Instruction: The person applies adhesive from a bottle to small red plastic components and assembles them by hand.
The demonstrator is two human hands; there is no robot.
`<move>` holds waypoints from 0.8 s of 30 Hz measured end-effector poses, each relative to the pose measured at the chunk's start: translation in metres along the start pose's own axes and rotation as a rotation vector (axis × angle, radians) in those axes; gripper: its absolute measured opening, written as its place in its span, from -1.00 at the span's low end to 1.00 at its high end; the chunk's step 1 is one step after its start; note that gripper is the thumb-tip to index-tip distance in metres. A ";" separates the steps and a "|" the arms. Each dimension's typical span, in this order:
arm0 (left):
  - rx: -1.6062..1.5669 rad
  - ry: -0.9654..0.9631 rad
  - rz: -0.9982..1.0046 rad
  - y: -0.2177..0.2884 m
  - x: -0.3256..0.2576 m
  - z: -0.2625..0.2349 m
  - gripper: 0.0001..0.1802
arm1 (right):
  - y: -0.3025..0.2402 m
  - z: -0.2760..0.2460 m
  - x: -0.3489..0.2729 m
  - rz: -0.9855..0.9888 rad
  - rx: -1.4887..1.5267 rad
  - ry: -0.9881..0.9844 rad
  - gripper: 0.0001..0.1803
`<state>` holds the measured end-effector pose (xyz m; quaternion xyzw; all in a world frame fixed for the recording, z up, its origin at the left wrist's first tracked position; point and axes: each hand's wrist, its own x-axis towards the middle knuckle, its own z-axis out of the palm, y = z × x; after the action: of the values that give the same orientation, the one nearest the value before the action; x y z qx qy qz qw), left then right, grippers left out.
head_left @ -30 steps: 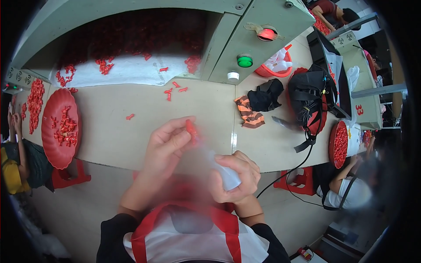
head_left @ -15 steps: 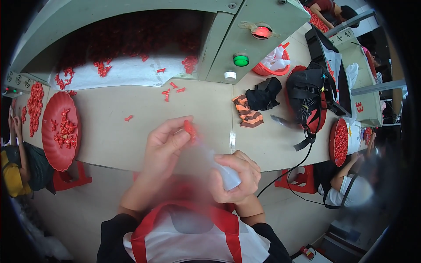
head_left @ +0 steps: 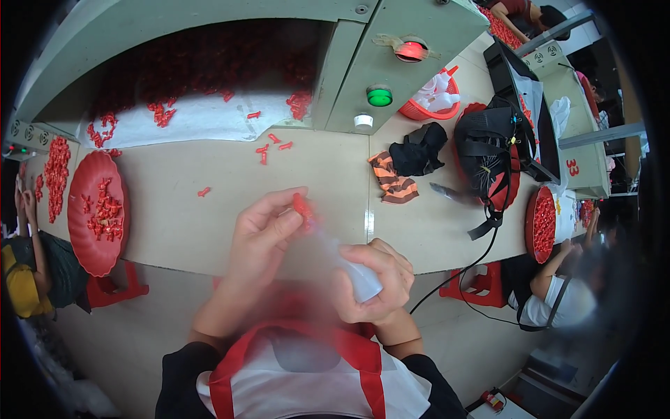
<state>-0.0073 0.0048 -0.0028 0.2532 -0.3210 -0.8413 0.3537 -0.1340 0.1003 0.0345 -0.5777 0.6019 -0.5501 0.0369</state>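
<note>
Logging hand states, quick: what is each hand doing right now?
Left hand: pinching a small red piece at its fingertips.
Right hand: closed around a clear tube.

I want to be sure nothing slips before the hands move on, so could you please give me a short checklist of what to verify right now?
1. Left hand has the small red piece pinched at its fingertips: ok.
2. Right hand is closed around the clear white-ish tube: ok.
3. Red piece seated on the tube's upper end: cannot tell, that spot is blurred.
4. Hands held above the near edge of the beige table, apart from the loose red pieces farther back: ok.
5. Red tray with more pieces on the table at the left: ok.
6. Black cable hangs off the table to the right of the right hand, not touching it: ok.
</note>
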 end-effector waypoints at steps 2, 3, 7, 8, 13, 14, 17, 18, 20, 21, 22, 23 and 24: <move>-0.003 -0.002 0.000 -0.001 0.000 -0.001 -0.69 | 0.001 0.001 0.001 0.002 -0.002 0.003 -0.65; -0.003 0.004 0.001 0.000 0.000 -0.001 -0.69 | 0.002 0.002 0.001 0.005 0.004 0.005 -0.66; 0.002 0.032 0.006 0.003 -0.002 -0.004 -0.68 | 0.004 0.006 -0.002 0.035 0.036 -0.008 -0.67; -0.001 0.040 0.019 0.003 -0.003 -0.007 -0.68 | 0.004 0.007 -0.002 0.026 0.044 -0.017 -0.67; -0.044 0.123 0.067 0.009 -0.010 -0.032 -0.68 | 0.007 0.020 -0.004 0.453 0.246 -0.018 -0.74; -0.043 0.129 0.082 0.011 -0.011 -0.041 -0.68 | 0.011 0.026 -0.001 0.442 0.254 -0.026 -0.74; -0.068 0.241 0.048 0.013 -0.013 -0.062 -0.69 | 0.033 0.045 0.016 0.956 0.682 -0.221 -0.69; -0.107 0.233 0.060 0.013 -0.015 -0.065 -0.69 | 0.053 0.057 0.016 0.964 0.689 -0.226 -0.69; -0.140 0.235 0.033 0.016 -0.026 -0.065 -0.68 | 0.087 0.078 0.009 0.692 0.538 -0.347 -0.65; -0.163 0.224 0.062 0.017 -0.028 -0.064 -0.68 | 0.085 0.088 0.021 0.701 0.543 -0.350 -0.65; -0.186 0.210 0.090 0.018 -0.032 -0.065 -0.68 | 0.077 0.097 0.034 0.659 0.298 -0.418 -0.66; -0.190 0.205 0.098 0.018 -0.032 -0.068 -0.68 | 0.073 0.104 0.047 0.592 0.045 -0.479 -0.68; -0.192 0.218 0.083 0.015 -0.031 -0.070 -0.68 | 0.077 0.111 0.048 0.584 0.033 -0.465 -0.68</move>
<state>0.0646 -0.0051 -0.0327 0.2946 -0.2089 -0.8203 0.4434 -0.1241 -0.0248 -0.0350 -0.4906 0.7079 -0.3801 0.3372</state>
